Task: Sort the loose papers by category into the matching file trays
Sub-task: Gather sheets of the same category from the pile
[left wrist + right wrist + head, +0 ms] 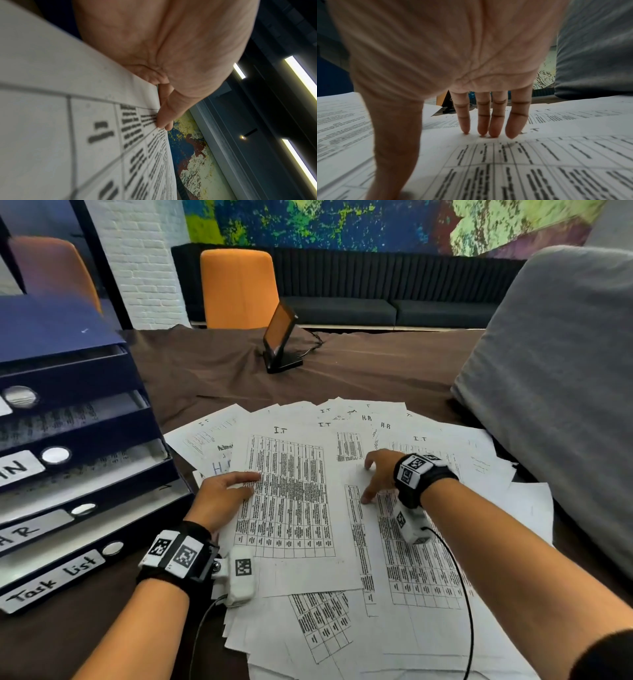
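Loose printed sheets (411, 594), hand-marked I.T, H.R and Admin, lie fanned over the brown table. A stack of dark blue file trays (102, 446) stands at the left, with labels reading "Task list" (54, 580) and "H R" (20, 537). My left hand (226, 494) pinches the left edge of the top I.T sheet (294, 508), thumb (164, 116) on top and fingers beneath. That I.T sheet (85, 121) is lifted at this edge. My right hand (376, 474) rests on a neighbouring I.T sheet (539, 162), its straight fingertips (493, 131) pressing down.
A tablet on a black stand (281, 340) sits mid-table behind the papers. A large grey cushion (555, 388) crowds the right side. An orange chair (239, 289) stands beyond the far table edge. Bare brown cloth (205, 371) lies between trays and tablet.
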Demonstrator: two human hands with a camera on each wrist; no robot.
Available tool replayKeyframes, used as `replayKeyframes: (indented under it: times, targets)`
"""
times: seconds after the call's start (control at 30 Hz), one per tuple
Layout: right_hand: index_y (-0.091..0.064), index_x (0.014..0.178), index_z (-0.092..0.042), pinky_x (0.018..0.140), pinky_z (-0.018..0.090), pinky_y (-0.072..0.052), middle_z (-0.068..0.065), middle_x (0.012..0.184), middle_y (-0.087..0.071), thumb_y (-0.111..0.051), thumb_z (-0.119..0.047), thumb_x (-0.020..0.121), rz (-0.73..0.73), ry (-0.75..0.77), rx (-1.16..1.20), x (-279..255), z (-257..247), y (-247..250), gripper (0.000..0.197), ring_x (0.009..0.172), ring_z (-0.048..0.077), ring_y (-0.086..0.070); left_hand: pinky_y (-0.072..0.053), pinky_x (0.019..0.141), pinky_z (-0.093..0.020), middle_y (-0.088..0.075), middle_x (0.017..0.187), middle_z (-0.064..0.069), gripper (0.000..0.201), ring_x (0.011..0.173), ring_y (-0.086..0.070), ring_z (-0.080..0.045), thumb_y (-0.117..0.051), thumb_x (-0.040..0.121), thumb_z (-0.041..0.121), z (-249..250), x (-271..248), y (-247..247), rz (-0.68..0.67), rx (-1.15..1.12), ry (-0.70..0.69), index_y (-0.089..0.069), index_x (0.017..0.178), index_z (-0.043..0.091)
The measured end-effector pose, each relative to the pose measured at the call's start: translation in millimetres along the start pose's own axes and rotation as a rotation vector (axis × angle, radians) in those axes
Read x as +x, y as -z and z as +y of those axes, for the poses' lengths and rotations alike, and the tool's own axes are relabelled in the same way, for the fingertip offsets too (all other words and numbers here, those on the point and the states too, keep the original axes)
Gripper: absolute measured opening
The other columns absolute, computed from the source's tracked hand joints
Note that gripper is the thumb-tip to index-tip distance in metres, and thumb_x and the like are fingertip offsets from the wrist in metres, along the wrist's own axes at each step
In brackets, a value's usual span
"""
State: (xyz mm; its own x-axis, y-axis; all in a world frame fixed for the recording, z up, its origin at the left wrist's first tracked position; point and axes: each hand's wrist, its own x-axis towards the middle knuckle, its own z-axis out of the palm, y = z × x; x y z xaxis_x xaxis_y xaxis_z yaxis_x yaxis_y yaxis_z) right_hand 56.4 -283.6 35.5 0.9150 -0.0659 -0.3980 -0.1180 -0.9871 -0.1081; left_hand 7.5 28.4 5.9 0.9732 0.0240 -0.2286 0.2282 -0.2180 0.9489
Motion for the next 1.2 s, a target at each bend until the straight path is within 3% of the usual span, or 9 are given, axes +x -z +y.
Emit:
replayKeyframes:
  times: [0.27, 0.4, 0.53, 0.77, 0.87, 1.0, 1.07, 1.13, 1.2]
  targets:
    - [-0.049, 0.129, -0.023, 0.089, 0.037, -0.051, 0.002, 0.131, -0.053, -0.094, -0.04, 0.057, -0.042, 0.074, -0.087, 7.9, -12.5, 5.5, 0.086, 0.113, 0.026, -0.055, -0.053, 0.091, -0.063, -0.078, 0.094, -0.005, 0.029, 0.094, -0.069, -0.048, -0.065, 0.092, 0.002, -1.1, -4.1, -8.6, -0.001, 0.018, 0.001, -0.08, 0.091, 0.028]
    - [-0.046, 0.131, -0.021, 0.089, 0.038, -0.05, 0.003, 0.132, -0.056, -0.095, -0.035, 0.056, -0.087, 0.081, -0.094, 13.8, -20.1, 12.6, 0.09, 0.113, 0.027, -0.057, -0.049, 0.092, -0.067, -0.078, 0.093, -0.002, 0.034, 0.085, -0.059, -0.033, -0.066, 0.091, 0.006, -2.0, -1.5, -4.7, -0.016, 0.033, -0.012, -0.079, 0.092, 0.037]
    - [-0.044, 0.133, -0.022, 0.087, 0.037, -0.049, 0.002, 0.129, -0.056, -0.096, -0.034, 0.054, -0.094, 0.061, -0.036, 19.8, -16.0, 13.6, 0.095, 0.112, 0.028, -0.056, -0.053, 0.097, -0.049, -0.077, 0.103, 0.002, 0.032, 0.088, -0.07, -0.034, -0.066, 0.091, 0.005, -3.2, 1.9, -2.6, -0.002, 0.027, -0.032, -0.08, 0.091, 0.033]
    - [-0.05, 0.11, -0.021, 0.073, 0.031, -0.047, -0.001, 0.112, -0.06, -0.093, -0.044, 0.056, -0.075, 0.034, -0.018, 19.3, -2.9, 9.8, 0.073, 0.097, 0.02, -0.056, -0.051, 0.095, -0.062, -0.076, 0.103, -0.008, 0.033, 0.092, -0.066, -0.03, -0.066, 0.091, 0.005, -11.5, 6.4, -4.3, -0.005, 0.019, 0.013, -0.08, 0.088, 0.035]
    - [-0.049, 0.117, -0.02, 0.065, 0.029, -0.042, 0.001, 0.116, -0.061, -0.094, -0.043, 0.056, -0.056, 0.046, 0.038, 17.5, 3.5, 7.0, 0.079, 0.092, 0.019, -0.055, -0.052, 0.094, -0.061, -0.076, 0.105, -0.007, 0.033, 0.093, -0.07, -0.038, -0.065, 0.092, 0.004, -12.1, 7.9, -5.9, -0.01, 0.013, 0.013, -0.08, 0.086, 0.033]
    - [-0.034, 0.141, -0.023, 0.078, 0.031, -0.045, 0.006, 0.126, -0.059, -0.095, -0.036, 0.057, 0.063, 0.07, 0.022, 11.3, 5.7, 3.9, 0.104, 0.109, 0.029, -0.059, -0.052, 0.094, -0.061, -0.077, 0.102, -0.007, 0.032, 0.092, -0.07, -0.034, -0.066, 0.092, 0.006, -13.5, 7.1, -8.9, -0.026, 0.018, 0.005, -0.079, 0.088, 0.035]
    - [-0.04, 0.137, -0.022, 0.077, 0.03, -0.044, 0.006, 0.125, -0.06, -0.089, -0.024, 0.067, 0.113, 0.079, 0.008, 6.2, 9.4, 6.7, 0.086, 0.108, 0.028, -0.059, -0.053, 0.096, -0.056, -0.076, 0.106, -0.006, 0.033, 0.097, -0.07, -0.04, -0.065, 0.092, 0.005, -12.1, 6.7, -10.8, -0.023, 0.02, -0.006, -0.08, 0.089, 0.035]
    - [-0.058, 0.121, -0.018, 0.072, 0.027, -0.043, 0.005, 0.119, -0.064, -0.074, -0.013, 0.08, 0.154, 0.102, -0.007, -2.4, 16.8, 14.0, 0.045, 0.098, 0.024, -0.059, -0.052, 0.099, -0.052, -0.074, 0.111, -0.007, 0.032, 0.103, -0.07, -0.035, -0.065, 0.092, 0.003, -10.1, 6.1, -10.6, -0.023, -0.002, -0.011, -0.08, 0.089, 0.031]
    - [-0.069, 0.099, -0.012, 0.06, 0.024, -0.042, 0.003, 0.097, -0.068, -0.061, -0.01, 0.085, 0.188, 0.128, -0.009, -16.0, 23.8, 24.7, 0.016, 0.08, 0.02, -0.058, -0.05, 0.102, -0.051, -0.073, 0.114, -0.007, 0.029, 0.107, -0.068, -0.031, -0.066, 0.091, 0.004, -8.2, 5.6, -8.8, -0.016, -0.02, -0.022, -0.08, 0.089, 0.029]
